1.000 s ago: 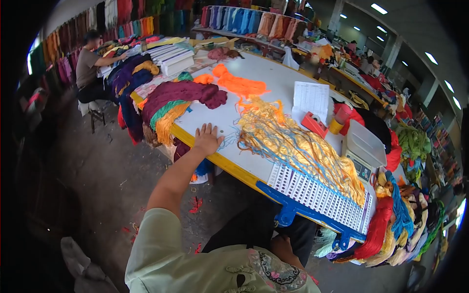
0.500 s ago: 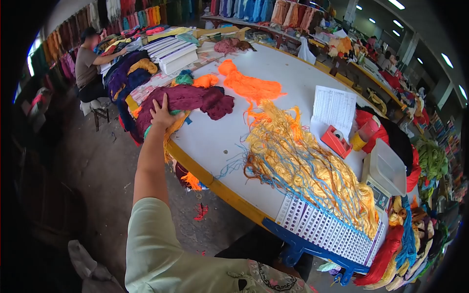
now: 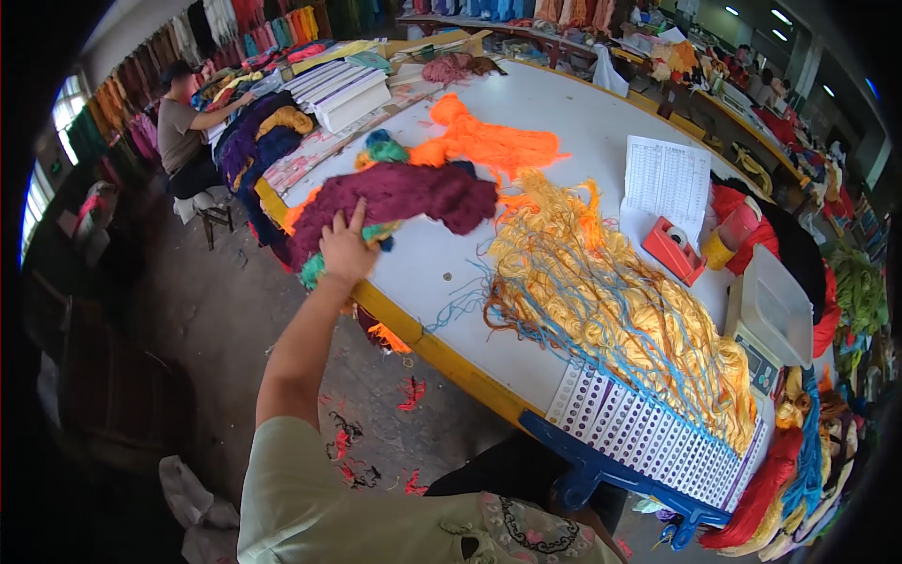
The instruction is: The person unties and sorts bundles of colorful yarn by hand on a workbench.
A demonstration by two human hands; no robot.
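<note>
One left hand [image 3: 346,250]: fingers were spread; whether they gripped, unclear.
Maroon yarn [image 3: 423,195]: lay beneath the fingertips, reaching past both sides.

The right hand was out of my sight, and blur at the left hand [image 3: 347,248] kept me from telling whether it gripped the maroon yarn [image 3: 413,195] or merely pressed it. I found the paper sheet [image 3: 665,188] too finely printed to read, and my view's top edge cut off the blue hanks [image 3: 490,7].

L arm [image 3: 303,350] extd fwd | L hand [image 3: 344,252] palm dn | fingers [image 3: 360,212] spread
</note>
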